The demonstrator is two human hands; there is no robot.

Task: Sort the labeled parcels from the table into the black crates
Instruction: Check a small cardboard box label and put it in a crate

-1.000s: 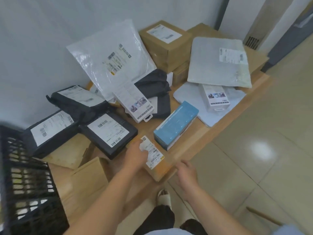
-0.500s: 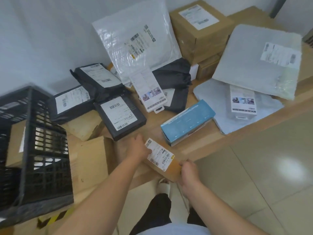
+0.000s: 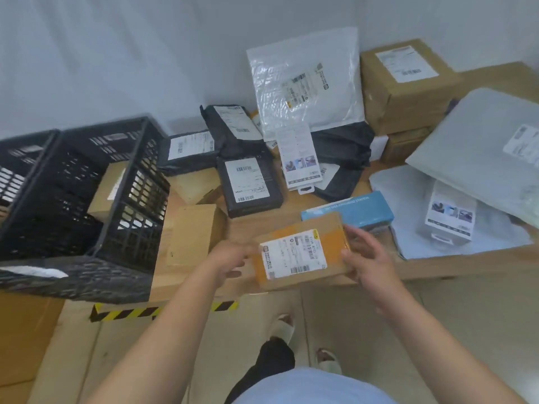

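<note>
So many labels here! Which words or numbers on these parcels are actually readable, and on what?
Blue box: white lettering, the last word seems to be "STATION"; the rest is blurred.
Held cardboard parcel: label with barcode, print too blurred to read.
Black mailers, white bubble mailer, brown box: labels too small to read.

Yellow-black hazard tape [image 3: 163,311] on floor, pale wall [image 3: 116,53], beige sandals [image 3: 284,330]

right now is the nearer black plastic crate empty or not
Not empty: a brown cardboard box with a white label shows inside the nearer black plastic crate.
</note>
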